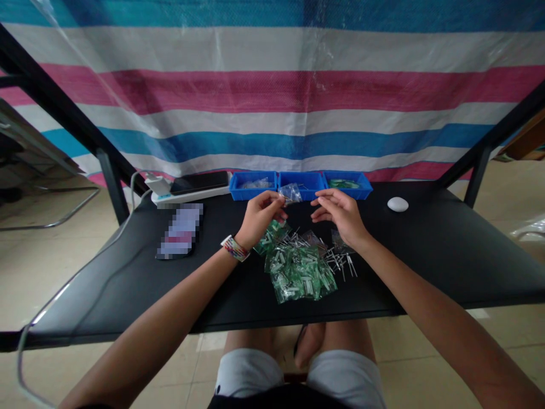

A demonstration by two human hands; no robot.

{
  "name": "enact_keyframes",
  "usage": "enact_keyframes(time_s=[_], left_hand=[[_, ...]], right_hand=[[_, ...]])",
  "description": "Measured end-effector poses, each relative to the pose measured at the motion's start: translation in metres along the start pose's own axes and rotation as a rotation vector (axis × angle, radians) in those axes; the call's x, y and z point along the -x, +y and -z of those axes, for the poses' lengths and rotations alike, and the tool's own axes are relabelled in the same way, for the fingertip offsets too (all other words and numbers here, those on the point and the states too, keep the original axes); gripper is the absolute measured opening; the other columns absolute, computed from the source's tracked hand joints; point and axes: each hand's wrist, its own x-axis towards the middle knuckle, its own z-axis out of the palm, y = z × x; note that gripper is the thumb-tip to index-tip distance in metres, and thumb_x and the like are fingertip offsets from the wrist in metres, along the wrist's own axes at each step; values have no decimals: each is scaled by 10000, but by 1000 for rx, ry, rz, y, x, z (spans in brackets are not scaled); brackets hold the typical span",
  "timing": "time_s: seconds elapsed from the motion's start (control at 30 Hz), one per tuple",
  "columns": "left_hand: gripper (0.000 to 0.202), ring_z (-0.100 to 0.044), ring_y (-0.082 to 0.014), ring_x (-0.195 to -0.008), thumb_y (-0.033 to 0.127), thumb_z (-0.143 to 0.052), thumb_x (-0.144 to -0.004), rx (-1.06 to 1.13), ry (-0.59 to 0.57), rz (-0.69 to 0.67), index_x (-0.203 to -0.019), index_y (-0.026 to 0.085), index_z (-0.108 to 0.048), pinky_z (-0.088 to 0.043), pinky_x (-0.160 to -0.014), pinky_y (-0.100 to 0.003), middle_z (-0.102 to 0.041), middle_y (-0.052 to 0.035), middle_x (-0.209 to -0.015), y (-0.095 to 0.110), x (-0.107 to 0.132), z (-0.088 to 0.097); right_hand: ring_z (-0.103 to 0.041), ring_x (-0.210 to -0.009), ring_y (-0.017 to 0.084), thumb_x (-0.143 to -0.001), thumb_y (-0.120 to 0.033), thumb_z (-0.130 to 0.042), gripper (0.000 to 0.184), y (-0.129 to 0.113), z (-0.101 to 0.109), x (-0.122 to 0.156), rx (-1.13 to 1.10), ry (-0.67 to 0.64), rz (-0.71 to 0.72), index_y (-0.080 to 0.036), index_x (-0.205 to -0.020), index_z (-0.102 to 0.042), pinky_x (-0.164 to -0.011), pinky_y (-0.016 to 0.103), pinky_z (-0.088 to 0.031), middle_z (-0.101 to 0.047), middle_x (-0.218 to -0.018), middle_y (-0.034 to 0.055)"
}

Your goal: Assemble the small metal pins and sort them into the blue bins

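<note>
My left hand (260,217) is raised over the black table (447,250), fingers pinched on a small clear plastic bag (291,193). A woven band circles that wrist. My right hand (338,214) hovers just right of the bag with its fingers curled together; whether it holds anything is too small to see. Below both hands lies a heap of small bags with green parts (298,270). Loose metal pins (340,260) lie scattered at the heap's right.
Three blue bins (300,185) stand in a row at the table's back edge. A power strip with a dark phone (199,182) on it sits back left. A blurred item (180,231) lies left; a white round object (397,204) lies right. Striped tarp hangs behind.
</note>
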Motion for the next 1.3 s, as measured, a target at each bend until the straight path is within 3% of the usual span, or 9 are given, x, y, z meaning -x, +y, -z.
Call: enact_keyframes(time_s=[0.1, 0.23, 0.33, 0.43, 0.67, 0.87, 1.0, 1.13, 1.3], left_hand=[[303, -690, -97, -619, 411, -806, -845, 106, 206, 23, -917, 166, -643, -550, -572, -207, -709, -20, -871, -2, -12, 15], [246, -715, -94, -683, 344, -795, -858, 215, 407, 28, -966, 161, -672, -569, -654, -216, -740, -43, -935, -1, -24, 32], [250, -751, -115, -772, 306, -736, -884, 292, 434, 50, -1071, 144, -702, -586, -715, -234, -769, -107, -1118, 1, -26, 37], [298, -769, -142, -798, 308, -662, -882, 308, 393, 98, -1123, 138, -709, -584, -691, -238, -768, -131, -1210, 2, -24, 36], [237, -728, -131, -660, 295, -685, -772, 189, 292, 55, -948, 139, -717, -521, -557, -205, -757, -68, -976, 2, -17, 24], [197, -697, -121, -620, 305, -690, -776, 77, 212, 18, -894, 148, -709, -500, -525, -195, -736, -53, -888, -1, -14, 20], [196, -688, -114, -617, 312, -698, -787, 6, 175, -33, -893, 149, -722, -500, -531, -192, -719, -45, -872, -2, -13, 19], [181, -674, -110, -609, 316, -690, -799, -23, 155, -71, -883, 157, -717, -493, -527, -193, -692, -30, -853, -2, -11, 18], [185, -651, -112, -588, 337, -684, -829, -90, 88, -128, -871, 158, -704, -493, -528, -212, -674, -28, -828, -1, -9, 15]], right_hand=[[-711, -633, 174, -882, -456, -721, 288, -6, 26, -12, 253, 30, 61, -217, -1040, -691, -585, 315, -597, -751, -912, 49], [-712, -735, 220, -870, -353, -728, 140, -12, 63, -24, 947, 56, 91, -219, -831, -715, -677, 325, -538, -753, -832, 62], [-714, -753, 249, -836, -409, -795, 213, -14, 79, -25, 1239, 6, -76, -231, -759, -708, -696, 336, -505, -753, -772, 64], [-712, -729, 249, -760, -512, -869, 324, -13, 84, -24, 1303, -119, -181, -234, -756, -701, -658, 322, -477, -757, -769, 69], [-705, -726, 220, -716, -424, -891, 307, -4, 82, -27, 1231, -226, -156, -233, -852, -692, -613, 288, -439, -756, -812, 39], [-700, -727, 207, -769, -256, -821, 137, -1, 83, -29, 1146, -219, -93, -219, -785, -691, -646, 284, -446, -740, -761, 21], [-699, -759, 215, -805, -200, -731, 63, -3, 86, -32, 1111, -128, -73, -206, -745, -712, -686, 296, -460, -741, -759, 40], [-656, -685, 187, -787, -242, -704, 49, -2, 82, -35, 800, -81, -63, -198, -771, -692, -641, 288, -463, -707, -720, 25], [-575, -577, 129, -746, -405, -825, 278, -6, 71, -33, 412, -109, -106, -190, -803, -659, -534, 246, -414, -666, -694, 0]])
